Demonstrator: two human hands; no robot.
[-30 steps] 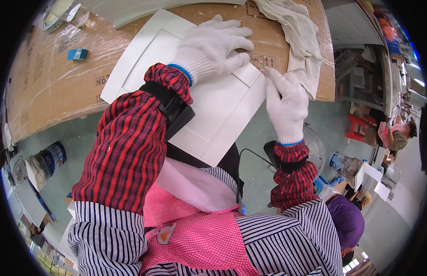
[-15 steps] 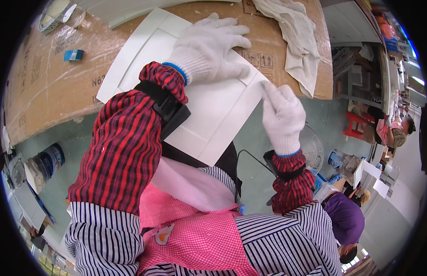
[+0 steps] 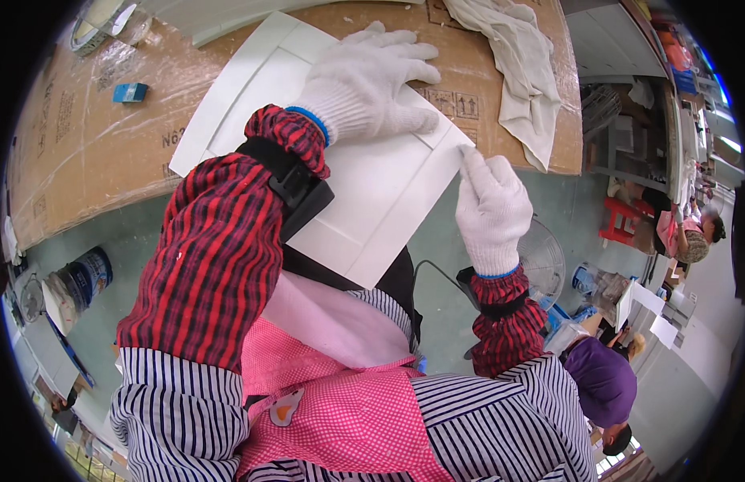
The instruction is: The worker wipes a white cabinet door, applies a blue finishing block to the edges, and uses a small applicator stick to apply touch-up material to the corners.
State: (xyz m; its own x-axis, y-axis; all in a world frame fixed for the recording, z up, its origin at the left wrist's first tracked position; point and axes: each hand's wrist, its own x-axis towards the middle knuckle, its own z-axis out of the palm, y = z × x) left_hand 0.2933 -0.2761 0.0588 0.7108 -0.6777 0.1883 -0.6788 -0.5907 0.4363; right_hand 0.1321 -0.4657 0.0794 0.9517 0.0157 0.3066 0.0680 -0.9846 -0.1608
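Head view: looks steeply down, with clock directions counted from the middle.
White panel: lies aslant, running from 11 o'clock to a corner just below the middle — partly on the cardboard-covered table, partly out past the near edge. Cannot tell whether touching the dark clothing at that corner.
Left hand: gloved in white knit, rests palm-down on the panel at 12 o'clock, with fingers and thumb spread wide.
Right hand: gloved likewise, bends in at 2 to 3 o'clock, with fingertips pressed together at the panel's right-hand corner — greyish at the tips. Cannot tell whether pinching the edge, pinching something small or only touching.
Plaid sleeve: covers the left forearm, red and black, from 8 to 10 o'clock.
Wrist strap: circles that sleeve at 10 o'clock, black and buckled.
Pale cloth: lies crumpled on the table at 1 o'clock, near the panel.
Blue box: sits on the cardboard at 10 o'clock, small, well apart from both hands.
Second white board: lies along the upper edge between 11 and 12 o'clock.
Pink apron: fills 6 o'clock, checked, over a striped shirt.
Wire fan: stands at 3 o'clock, beyond the right wrist.
Red stool: stands farther out at 3 o'clock.
Person in purple: bends over at 4 o'clock.
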